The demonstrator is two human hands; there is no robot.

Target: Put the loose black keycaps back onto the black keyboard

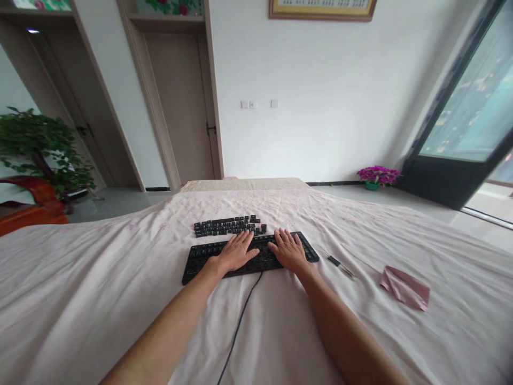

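A black keyboard (262, 258) lies on the pale cloth in front of me, many of its keys off and only some left in place along the top left. My left hand (237, 251) rests flat over its middle, fingers stretched out. Over the right part lies my right hand (289, 250), also flat with the fingers a little apart. Just beyond the keyboard, loose black keycaps (224, 227) are laid out in rows. From the near edge a black cable (242, 315) runs towards me. What lies under my palms is hidden.
To the right, a thin metal tool with a black grip (339, 266) lies near a folded pink cloth (405, 287). The wrinkled, pale sheet (120, 299) covers the surface. A wooden chair (36, 203) and plant stand left; purple flowers (378, 175) sit on the floor beyond.
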